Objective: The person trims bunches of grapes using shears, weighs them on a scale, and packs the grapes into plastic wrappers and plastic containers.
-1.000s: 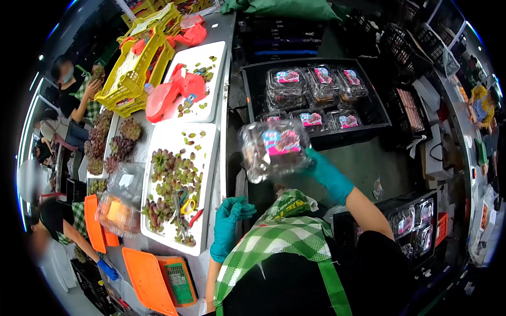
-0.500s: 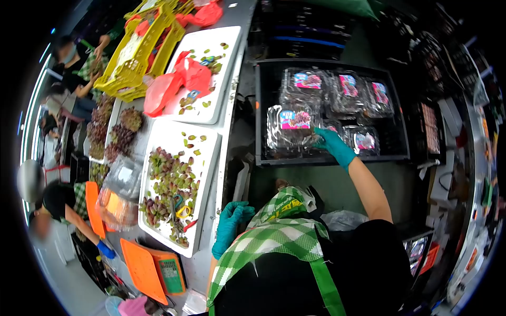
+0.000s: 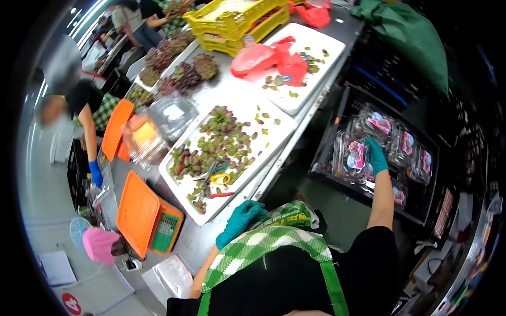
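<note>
My right hand (image 3: 376, 156), in a teal glove, reaches into a black crate (image 3: 338, 182) at the right. Its fingers are closed at the edge of a clear plastic clamshell box (image 3: 350, 155) with a pink and blue label; the thumb is hidden. Similar boxes lie beside and under it. Also gloved in teal, my left hand (image 3: 242, 221) rests by the table edge with its fingers curled in and nothing visible in them. Close to it stands a white tray (image 3: 279, 122) with small succulent rosettes, loose leaves, yellow-handled scissors (image 3: 220, 178) and a red-handled tool.
A second white tray (image 3: 329, 46) holds red plastic bags and loose leaves. Yellow crates (image 3: 234, 23) stand behind it. An orange-topped scale (image 3: 138, 213) and empty clear boxes (image 3: 171, 113) are on the table at left. A co-worker with a blue glove (image 3: 95, 174) stands across the table.
The view has turned, so the table and crate appear slanted and the crate sits farther right. My right hand stays at the same box's edge; my left hand keeps its place by the table.
</note>
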`<state>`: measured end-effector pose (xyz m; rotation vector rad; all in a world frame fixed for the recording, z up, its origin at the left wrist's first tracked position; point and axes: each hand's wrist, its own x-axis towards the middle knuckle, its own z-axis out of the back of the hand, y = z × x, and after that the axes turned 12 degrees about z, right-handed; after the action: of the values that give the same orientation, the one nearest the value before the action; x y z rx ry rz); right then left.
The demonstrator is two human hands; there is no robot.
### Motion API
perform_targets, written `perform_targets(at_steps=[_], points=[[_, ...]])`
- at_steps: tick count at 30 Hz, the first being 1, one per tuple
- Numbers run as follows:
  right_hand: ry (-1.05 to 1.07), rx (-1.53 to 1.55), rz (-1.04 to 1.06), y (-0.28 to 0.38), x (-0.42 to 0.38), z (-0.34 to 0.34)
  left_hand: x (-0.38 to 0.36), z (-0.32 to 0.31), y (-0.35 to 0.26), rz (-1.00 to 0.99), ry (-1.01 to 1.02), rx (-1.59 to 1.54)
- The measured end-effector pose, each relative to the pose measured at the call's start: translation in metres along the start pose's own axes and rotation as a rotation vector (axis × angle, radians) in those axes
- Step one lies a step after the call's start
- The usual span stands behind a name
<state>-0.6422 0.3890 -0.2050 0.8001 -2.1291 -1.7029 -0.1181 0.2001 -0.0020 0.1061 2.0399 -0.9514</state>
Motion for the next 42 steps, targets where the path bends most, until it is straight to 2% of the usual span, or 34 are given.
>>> perform_targets(at_steps=[1,4,6,7,8,9,11,12,13,14,15,17,18,19,20,21,22,23,26,27,32,34,36,39,42], points=[[-0.115,-0.312,0.015,-0.002,0.000,-0.022,-0.004,0.006,-0.002,-0.015,0.000,0.002],[-0.292,-0.298,0.055,0.017,-0.023,-0.076,-0.010,0.037,0.003,-0.051,-0.017,0.008],[-0.326,-0.675,0.074,-0.017,-0.008,-0.042,-0.013,0.055,0.001,-0.087,-0.020,0.002],[-0.123,-1.135,-0.215,0.023,-0.013,-0.050,-0.014,0.060,-0.001,-0.116,-0.044,0.015],[-0.344,-1.189,-0.091,0.009,-0.009,-0.060,-0.017,0.062,-0.010,-0.119,-0.063,0.000],[-0.366,-1.261,0.094,0.012,0.001,-0.060,-0.020,0.064,-0.020,-0.122,-0.069,0.007],[-0.361,-1.354,0.535,0.057,0.002,-0.120,-0.015,0.068,-0.038,-0.139,-0.059,-0.012],[-0.337,-1.360,0.792,0.070,0.015,-0.152,-0.009,0.071,-0.046,-0.167,-0.047,-0.034],[-0.218,-1.101,0.801,0.102,0.014,-0.210,-0.002,0.071,-0.061,-0.179,-0.032,-0.041],[-0.137,-0.954,0.944,0.106,0.036,-0.243,0.007,0.071,-0.077,-0.191,-0.017,-0.050],[-0.007,-0.913,0.925,0.134,0.033,-0.302,0.024,0.078,-0.089,-0.288,-0.027,0.048],[0.237,-0.594,0.900,0.146,0.056,-0.384,0.037,0.071,-0.135,-0.311,-0.094,0.032],[0.354,-0.604,0.967,0.141,0.073,-0.415,0.044,0.068,-0.158,-0.308,-0.128,0.023],[0.441,-0.469,0.850,0.147,0.076,-0.455,0.056,0.070,-0.178,-0.346,-0.103,0.004],[0.517,-0.444,0.871,0.134,0.097,-0.484,0.073,0.075,-0.194,-0.383,-0.114,-0.015],[0.631,-0.329,0.782,0.120,0.116,-0.511,0.084,0.079,-0.213,-0.404,-0.141,-0.022],[0.678,-0.396,0.763,0.121,0.119,-0.536,0.096,0.082,-0.229,-0.422,-0.162,-0.029],[0.701,-0.441,0.855,0.123,0.126,-0.556,0.112,0.086,-0.238,-0.459,-0.196,-0.040],[0.597,-0.774,1.219,0.106,0.187,-0.574,0.129,0.085,-0.262,-0.432,-0.206,0.016],[0.538,-0.791,1.181,0.105,0.205,-0.570,0.138,0.085,-0.261,-0.445,-0.146,-0.042],[0.181,-0.782,1.066,0.147,0.296,-0.549,0.148,0.084,-0.266,-0.296,-0.197,-0.025],[0.074,-0.837,1.311,0.189,0.343,-0.558,0.149,0.080,-0.275,-0.244,-0.234,-0.026],[0.102,-0.961,1.422,0.223,0.395,-0.579,0.149,0.074,-0.281,-0.198,-0.249,-0.054],[0.112,-1.424,1.445,0.225,0.492,-0.616,0.149,0.061,-0.290,-0.090,-0.304,-0.092],[0.073,-1.982,1.256,0.212,0.535,-0.645,0.150,0.053,-0.294,-0.118,-0.313,-0.099]])
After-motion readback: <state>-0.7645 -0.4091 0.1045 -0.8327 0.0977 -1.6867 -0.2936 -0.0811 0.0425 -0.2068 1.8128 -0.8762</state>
